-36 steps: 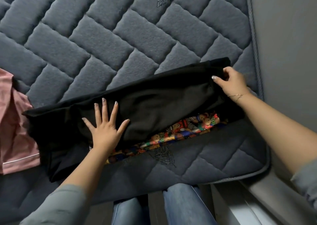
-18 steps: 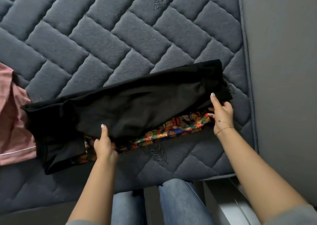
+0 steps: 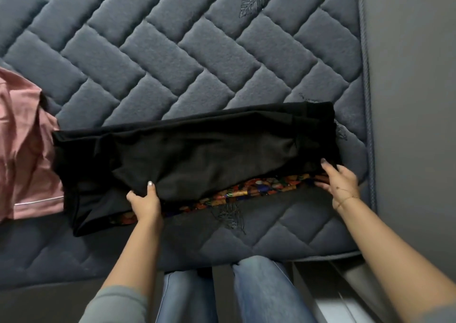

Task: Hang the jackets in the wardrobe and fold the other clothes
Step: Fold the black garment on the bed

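Observation:
A black garment [image 3: 197,155] lies folded into a long band across the near part of the grey quilted mattress [image 3: 172,51]. A strip of bright multicoloured print [image 3: 261,189] shows along its near edge. My left hand [image 3: 144,200] grips that near edge left of centre, thumb on top and fingers tucked under the cloth. At the band's right end my right hand [image 3: 339,181] holds the near corner, thumb over the black fabric and fingers beneath it.
A pink garment [image 3: 24,150] lies at the left edge of the mattress, touching the black one. A grey wall [image 3: 414,100] runs along the mattress's right side. My jeans-clad legs [image 3: 261,290] stand against the mattress's near edge.
My left hand left the top of the black garment, where it lay flat, and took hold of the near edge. My right hand came down from the far right corner to the near right corner.

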The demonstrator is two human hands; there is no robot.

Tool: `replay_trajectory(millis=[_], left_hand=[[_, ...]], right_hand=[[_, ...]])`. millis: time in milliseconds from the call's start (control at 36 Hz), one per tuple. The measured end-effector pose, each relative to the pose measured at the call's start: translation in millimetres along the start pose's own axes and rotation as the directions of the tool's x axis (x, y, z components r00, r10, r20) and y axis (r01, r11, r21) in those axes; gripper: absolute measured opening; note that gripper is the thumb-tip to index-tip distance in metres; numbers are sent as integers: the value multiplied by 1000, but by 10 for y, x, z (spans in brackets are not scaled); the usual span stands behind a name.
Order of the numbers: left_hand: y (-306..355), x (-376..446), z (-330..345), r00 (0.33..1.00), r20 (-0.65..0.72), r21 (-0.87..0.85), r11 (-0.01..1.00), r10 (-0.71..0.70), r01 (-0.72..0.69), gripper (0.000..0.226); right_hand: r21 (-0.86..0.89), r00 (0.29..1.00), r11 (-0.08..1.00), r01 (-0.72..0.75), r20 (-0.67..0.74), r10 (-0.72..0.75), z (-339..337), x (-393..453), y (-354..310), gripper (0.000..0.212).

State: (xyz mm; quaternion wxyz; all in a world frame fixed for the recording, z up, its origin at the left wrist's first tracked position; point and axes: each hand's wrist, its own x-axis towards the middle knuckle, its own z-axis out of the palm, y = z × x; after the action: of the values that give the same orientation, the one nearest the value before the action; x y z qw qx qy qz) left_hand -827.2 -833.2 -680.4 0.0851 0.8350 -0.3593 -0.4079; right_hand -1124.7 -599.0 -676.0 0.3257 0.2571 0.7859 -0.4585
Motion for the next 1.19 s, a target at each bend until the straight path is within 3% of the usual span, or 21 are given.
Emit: replay_trajectory(millis=[56,111,167,222,250,306,417,500,583,667,722,750,778,833,889,917,944,1000,1056,1111,1194], left_hand=[[-26,8,61,997,-73,-26,1000,-16,14,61],[-4,-54,104,983,-173,29,997,69,-65,67],[39,-190,141,947,-251,140,976,200,-169,76],[100,-375,205,899,-233,220,920,372,-324,78],[134,-465,259,870,-176,243,877,460,-415,78],[173,-613,416,799,2,279,767,602,-578,75],[84,-685,801,556,454,374,417,696,-828,67],[-104,-427,947,523,647,520,181,554,-835,66],[-171,-269,990,522,650,561,114,552,-820,65],[-139,-390,1013,539,632,547,173,557,-819,66],[-95,-556,1041,558,613,504,267,559,-821,67],[-51,-658,1077,535,622,449,299,572,-842,65],[-2,-774,1130,474,650,368,300,594,-880,62],[82,-1030,1303,269,720,156,228,640,-961,56],[145,-1285,1533,118,780,-16,208,615,-978,52],[169,-1397,1653,95,808,-60,241,581,-969,51],[184,-1502,1761,111,827,-75,304,552,-950,49],[213,-1652,1923,233,809,-45,452,539,-891,40],[266,-1708,2022,392,755,33,566,527,-824,29],[367,-1725,2062,503,744,51,712,441,-700,27],[580,-1744,1975,541,813,-37,946,216,-322,32]], right_hand=[[-160,995,984,78,-51,-87,-22,68,34,46],[-386,942,888,250,-113,-315,-49,30,-12,48],[-557,785,666,496,-40,-618,-58,-29,-70,43],[-629,542,347,696,143,-828,1,-90,-156,40],[-621,441,204,757,255,-861,58,-112,-200,41],[-559,327,8,829,474,-817,235,-169,-271,47],[-491,282,-286,823,790,-544,584,-93,-254,55],[-581,432,-393,713,805,-407,559,281,-230,61],[-672,510,-343,656,730,-455,442,567,-284,66],[-681,537,-264,684,714,-449,379,626,-316,69],[-712,585,-66,699,623,-520,300,629,-290,71],[-717,630,101,690,526,-571,252,638,-284,74],[-681,684,300,668,404,-608,193,651,-285,75],[-508,796,643,573,157,-585,73,708,-299,60],[-377,906,835,401,28,-422,-12,784,-325,39],[-329,945,891,313,16,-326,-45,821,-338,36],[-279,973,933,228,32,-228,-74,858,-351,38],[-180,989,982,62,146,-36,-106,865,-398,47],[-87,947,993,-76,307,99,-124,808,-461,53],[36,879,980,-195,451,158,-143,779,-509,58],[119,782,947,-299,599,172,-173,743,-603,68]])
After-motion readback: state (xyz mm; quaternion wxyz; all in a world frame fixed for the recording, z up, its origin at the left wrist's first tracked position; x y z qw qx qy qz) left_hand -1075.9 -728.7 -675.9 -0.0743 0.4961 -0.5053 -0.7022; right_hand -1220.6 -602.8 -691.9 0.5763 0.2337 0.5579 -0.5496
